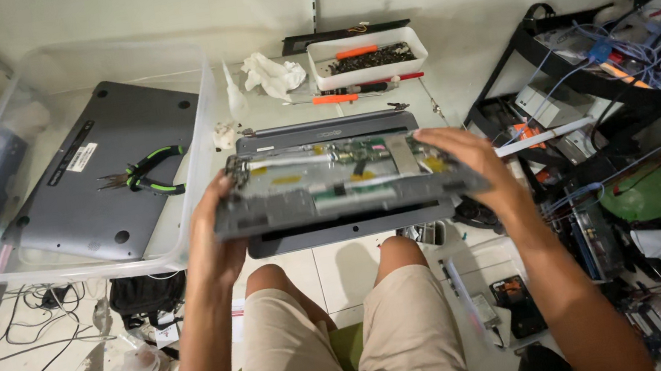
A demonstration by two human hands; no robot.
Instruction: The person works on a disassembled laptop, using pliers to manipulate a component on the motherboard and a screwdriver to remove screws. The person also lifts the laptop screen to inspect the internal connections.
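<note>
Hands up front, both out over the knees, forearms rising from the bottom edge and angling inward. Left hand (214,245) clamps the left end of the laptop base (339,184), thumb on top near the corner, fingers (221,194) curled around the edge. Right hand (474,165) grips the right end, wrist bent, fingers (436,140) spread flat across the open top. Both are grasping that base and carry it in the air, nearly level, insides facing up, circuit board and yellow tape showing.

Directly beneath and behind it sits a grey panel (327,132) on the bench (451,65), its front lip peeking out under the held part. Further back, a white tray (368,57) with screws, and orange-handled screwdrivers (335,98) just before it. A crumpled tissue (272,73) lies left of the tray. Off to the left, a clear bin (187,145) holds another grey laptop (105,174), with green-handled pliers (143,173) resting on it. Blue wires (639,47) tangle on a black rack (526,46) to the right.
</note>
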